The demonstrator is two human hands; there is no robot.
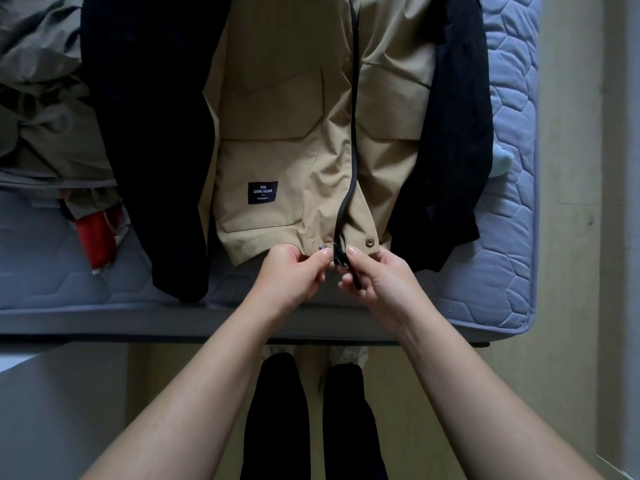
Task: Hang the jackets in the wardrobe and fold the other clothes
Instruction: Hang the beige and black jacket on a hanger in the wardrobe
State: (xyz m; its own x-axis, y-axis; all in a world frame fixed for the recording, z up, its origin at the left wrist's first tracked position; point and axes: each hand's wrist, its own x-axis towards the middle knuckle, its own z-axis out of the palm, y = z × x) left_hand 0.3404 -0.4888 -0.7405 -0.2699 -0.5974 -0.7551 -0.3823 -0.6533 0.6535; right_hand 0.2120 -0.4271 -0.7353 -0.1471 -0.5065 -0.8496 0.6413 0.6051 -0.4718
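Note:
A tan jacket [277,140] lies front up on the mattress, its hem toward me, with a black label low on its left panel. A black zipper [353,133] runs down its middle. My left hand [294,271] pinches the hem at the zipper's left side, just below a metal snap. My right hand [374,275] pinches the zipper's bottom end and slider. The two hands nearly touch at the hem's middle. Dark sleeves or garments [152,133] lie along both sides of the jacket.
A grey-blue quilted mattress [512,202] carries everything. An olive garment [38,98] is heaped at the left, with a red item [97,233] under it. Another black garment [453,150] lies at the right. My legs stand on the floor by the bed's edge.

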